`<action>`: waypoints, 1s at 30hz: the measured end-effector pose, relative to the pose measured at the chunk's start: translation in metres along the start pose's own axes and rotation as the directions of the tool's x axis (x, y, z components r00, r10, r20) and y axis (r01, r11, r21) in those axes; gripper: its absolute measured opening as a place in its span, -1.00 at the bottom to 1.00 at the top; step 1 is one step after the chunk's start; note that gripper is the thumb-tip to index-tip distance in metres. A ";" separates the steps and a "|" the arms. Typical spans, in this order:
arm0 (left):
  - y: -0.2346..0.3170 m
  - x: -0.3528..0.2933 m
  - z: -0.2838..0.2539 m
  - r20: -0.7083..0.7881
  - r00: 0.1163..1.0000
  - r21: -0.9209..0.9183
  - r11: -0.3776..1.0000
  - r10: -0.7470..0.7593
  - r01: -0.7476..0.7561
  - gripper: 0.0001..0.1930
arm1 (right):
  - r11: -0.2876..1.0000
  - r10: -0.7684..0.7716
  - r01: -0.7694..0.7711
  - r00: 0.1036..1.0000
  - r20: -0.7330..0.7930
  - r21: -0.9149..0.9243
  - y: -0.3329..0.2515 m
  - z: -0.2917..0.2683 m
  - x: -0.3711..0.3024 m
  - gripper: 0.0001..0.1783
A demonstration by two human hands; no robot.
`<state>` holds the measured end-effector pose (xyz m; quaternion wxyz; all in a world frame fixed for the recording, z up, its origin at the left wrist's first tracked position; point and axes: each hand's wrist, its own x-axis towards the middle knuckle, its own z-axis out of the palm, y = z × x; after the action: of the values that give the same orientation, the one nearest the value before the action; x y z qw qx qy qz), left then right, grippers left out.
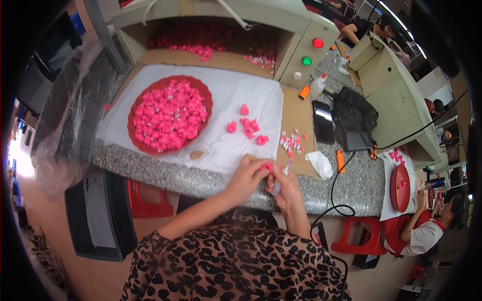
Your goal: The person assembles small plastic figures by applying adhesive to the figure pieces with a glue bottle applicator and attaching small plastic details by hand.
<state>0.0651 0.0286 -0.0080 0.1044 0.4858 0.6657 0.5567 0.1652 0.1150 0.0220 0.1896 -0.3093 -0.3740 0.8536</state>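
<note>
My left hand (246, 176) pinches a small pink figure (266, 167) over the front edge of the granite worktop. Close beside it, my right hand (289, 189) is closed round a small translucent squeeze bottle (276, 188) with a thin tip; the fingers of both hands nearly meet at the figure. Several loose pink figures (249, 128) lie on the white paper sheet (221, 95) beyond my hands. A scatter of tiny white and pink pieces (292, 143) is on the cardboard to the right. At the left, a red scalloped tray (132, 120) is heaped with similar pink figures.
A beige cabinet (301, 37) with a pink-filled opening stands behind the paper. To the right are a phone (323, 122), a black bag (354, 113), a white tissue (319, 164) and an orange tool (341, 161). A black cable hangs over the edge. Another person (419, 231) sits far right.
</note>
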 end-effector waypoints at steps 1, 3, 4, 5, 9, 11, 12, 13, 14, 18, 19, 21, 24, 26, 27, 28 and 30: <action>0.006 0.003 -0.003 0.103 0.989 -0.054 0.993 -0.103 0.109 -0.75 | 1.000 0.004 -0.004 1.000 0.022 -0.004 -0.001 -0.004 0.000 -0.85; 0.012 0.006 -0.004 0.203 0.969 -0.276 0.941 -0.143 0.197 -0.73 | 1.000 0.010 -0.010 1.000 0.030 -0.007 0.001 -0.010 -0.002 -0.86; 0.012 0.007 -0.005 0.247 0.964 -0.295 0.939 -0.104 0.177 -0.73 | 1.000 -0.011 0.013 0.999 0.051 -0.023 0.000 -0.009 -0.003 -0.85; 0.012 0.013 -0.006 0.325 0.938 -0.394 0.884 -0.123 0.252 -0.73 | 1.000 -0.029 0.029 0.997 0.071 -0.011 -0.004 -0.006 -0.001 -0.84; 0.025 0.019 -0.010 0.480 0.868 -0.543 0.733 -0.129 0.409 -0.74 | 0.998 -0.046 0.048 0.998 0.043 -0.040 -0.004 -0.004 -0.006 -0.82; 0.028 0.015 -0.013 0.486 0.863 -0.548 0.721 -0.138 0.424 -0.75 | 0.998 -0.038 0.040 0.998 0.057 -0.038 0.001 -0.004 -0.006 -0.82; 0.026 0.014 -0.013 0.486 0.858 -0.555 0.700 -0.165 0.449 -0.76 | 0.999 -0.009 0.012 0.997 0.074 -0.042 0.004 -0.006 -0.004 -0.82; 0.022 0.014 -0.013 0.502 0.850 -0.555 0.693 -0.161 0.460 -0.76 | 0.999 -0.012 0.014 0.998 0.055 -0.036 0.006 -0.006 -0.003 -0.82; 0.018 0.014 -0.012 0.495 0.853 -0.541 0.708 -0.167 0.453 -0.77 | 0.998 -0.036 0.039 0.998 0.056 -0.046 0.008 -0.006 -0.002 -0.82; 0.013 0.007 -0.010 0.489 0.843 -0.533 0.688 -0.225 0.493 -0.79 | 0.996 -0.070 0.071 0.997 0.034 -0.051 0.015 -0.001 -0.002 -0.82; 0.017 0.008 -0.012 0.464 0.863 -0.540 0.708 -0.200 0.455 -0.79 | 0.996 -0.051 0.054 0.998 0.039 -0.067 0.014 -0.001 0.000 -0.83; 0.017 0.013 -0.013 0.491 0.849 -0.564 0.671 -0.195 0.480 -0.79 | 0.997 -0.040 0.042 0.999 0.032 -0.064 0.009 0.000 0.003 -0.83; 0.020 0.014 -0.012 0.518 0.836 -0.610 0.608 -0.180 0.509 -0.79 | 0.997 -0.031 0.032 0.999 0.021 -0.068 0.006 -0.001 -0.003 -0.83; 0.015 0.014 -0.014 0.523 0.836 -0.630 0.585 -0.167 0.511 -0.79 | 0.997 -0.038 0.039 0.999 0.016 -0.072 0.006 0.003 -0.002 -0.83; 0.013 0.014 -0.013 0.525 0.831 -0.613 0.596 -0.182 0.518 -0.79 | 0.997 -0.040 0.041 0.999 0.021 -0.071 0.004 0.004 0.000 -0.82; 0.011 0.014 -0.013 0.527 0.827 -0.596 0.608 -0.196 0.525 -0.79 | 0.997 -0.044 0.046 0.999 0.027 -0.070 0.003 0.004 0.001 -0.82; 0.010 0.011 -0.011 0.515 0.833 -0.602 0.607 -0.201 0.518 -0.78 | 0.997 -0.033 0.035 0.999 0.033 -0.063 0.007 0.004 0.002 -0.83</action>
<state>0.0573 0.0285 0.0085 0.5312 0.3590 0.4418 0.6275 0.1608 0.1099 0.0181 0.1883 -0.2952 -0.4092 0.8426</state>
